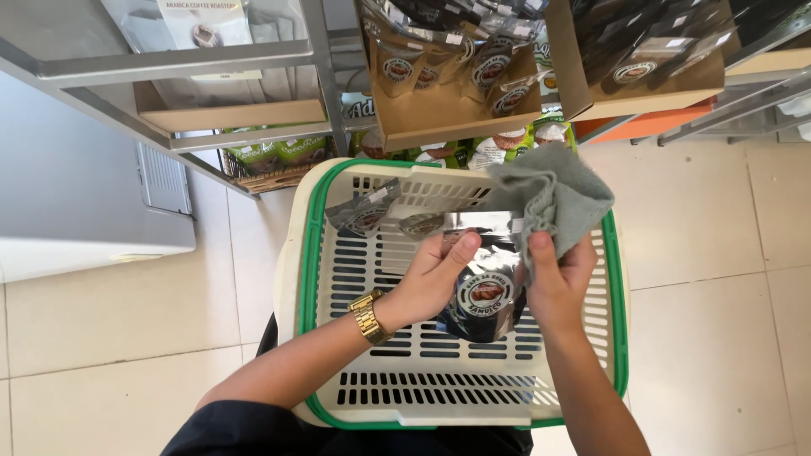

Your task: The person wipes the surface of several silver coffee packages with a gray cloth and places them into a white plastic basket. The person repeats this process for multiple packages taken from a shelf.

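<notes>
Beyond the hands, farthest from the grip, a metal shelving rack [329, 76] carries open cardboard display boxes [456, 110] full of clear-fronted coffee pouches, with green packets lower down. Around everything lies a pale tiled floor [718, 253].

Directly beneath the grip sits a cream plastic shopping basket with a green rim [314, 245], its slatted bottom open to view. Past the grip, against the basket's far wall, lie two small silver sachets [365, 215], well apart from the hands.

The left hand [431, 283], a gold wristwatch [368, 316] on its wrist, closes around the left edge of a glossy silver foil coffee pouch with a round label [486, 295], thumb pressed on the front, fingers hidden behind. The pouch is held above the basket's middle, between both hands, its label facing up.

The right hand [557, 274] pinches a grey cloth [553, 198] between thumb and fingers; the cloth bunches up just above the pouch's top right corner and touches it. Whether this hand also steadies the pouch, I cannot tell.

Risk, as I judge it: the foil is slick and held mostly by one edge, so firm rubbing could twist it out of the left hand and drop it into the basket. Hard pressure could also crease the foil or scuff the label.
</notes>
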